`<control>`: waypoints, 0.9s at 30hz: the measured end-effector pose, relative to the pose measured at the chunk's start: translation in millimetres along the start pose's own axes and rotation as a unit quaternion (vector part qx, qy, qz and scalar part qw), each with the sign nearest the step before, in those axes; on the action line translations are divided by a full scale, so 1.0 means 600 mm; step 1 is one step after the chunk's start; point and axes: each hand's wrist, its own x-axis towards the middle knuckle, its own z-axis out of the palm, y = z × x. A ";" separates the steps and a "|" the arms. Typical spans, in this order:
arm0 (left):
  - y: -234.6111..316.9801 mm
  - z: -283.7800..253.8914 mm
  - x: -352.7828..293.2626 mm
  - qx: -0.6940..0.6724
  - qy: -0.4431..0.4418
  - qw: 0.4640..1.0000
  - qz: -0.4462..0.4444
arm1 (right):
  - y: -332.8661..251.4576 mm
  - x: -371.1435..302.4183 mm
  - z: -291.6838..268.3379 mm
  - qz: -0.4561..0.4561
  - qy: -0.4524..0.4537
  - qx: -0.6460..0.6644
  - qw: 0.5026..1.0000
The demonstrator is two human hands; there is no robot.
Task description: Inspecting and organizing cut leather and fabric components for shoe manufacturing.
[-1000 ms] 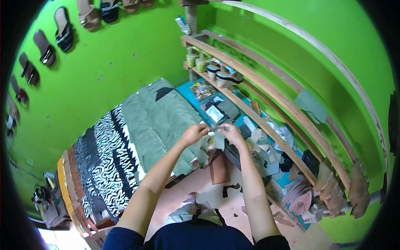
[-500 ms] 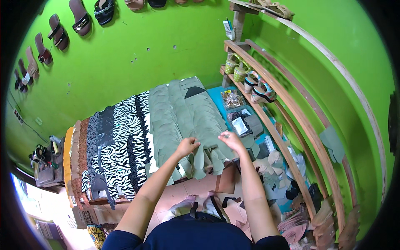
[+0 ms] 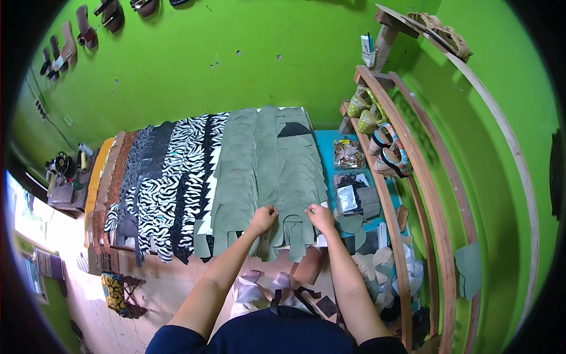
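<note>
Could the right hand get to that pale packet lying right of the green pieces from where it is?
Probably yes: the pale packet lies just beyond the right hand, and nothing visible stands between them. Whether the hand is pinching something is unclear.

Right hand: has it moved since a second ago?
Yes. Judged against the white packet, the right hand has shifted left; its fingertips now show at the right edge of the green pieces.

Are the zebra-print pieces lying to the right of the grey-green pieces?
No, the zebra-print pieces lie to the left of the grey-green pieces.
</note>
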 end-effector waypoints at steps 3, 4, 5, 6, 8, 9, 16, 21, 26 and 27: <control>-0.002 0.008 -0.007 0.039 0.042 0.998 0.031 | -0.002 0.003 0.004 -0.003 -0.008 -0.017 1.000; -0.003 0.011 -0.011 0.077 0.070 0.993 0.058 | -0.006 0.003 0.008 0.005 0.022 0.003 1.000; -0.004 0.015 -0.017 0.077 0.075 0.993 0.056 | -0.009 0.004 0.009 0.013 0.052 0.023 0.998; 0.009 0.020 -0.025 0.136 0.151 0.975 0.089 | -0.002 0.009 0.007 0.012 0.054 0.022 0.998; 0.038 0.026 -0.032 0.192 0.228 0.946 0.124 | 0.011 0.026 0.002 0.028 0.046 0.178 0.983; 0.047 0.022 -0.035 0.179 0.224 0.947 0.143 | 0.000 0.027 -0.003 0.023 0.043 0.179 0.983; 0.122 0.009 -0.037 -0.074 0.053 0.982 0.165 | -0.064 0.014 -0.043 -0.053 -0.272 0.215 0.936; 0.124 -0.001 -0.044 -0.102 0.001 0.984 0.143 | -0.124 -0.023 -0.092 0.017 -0.353 0.229 0.907; 0.104 0.007 -0.035 -0.167 0.004 0.981 0.102 | -0.080 0.001 -0.068 -0.062 -0.305 0.274 0.910; 0.098 0.004 -0.036 -0.230 0.028 0.970 0.073 | -0.081 0.000 -0.072 -0.064 -0.310 0.273 0.909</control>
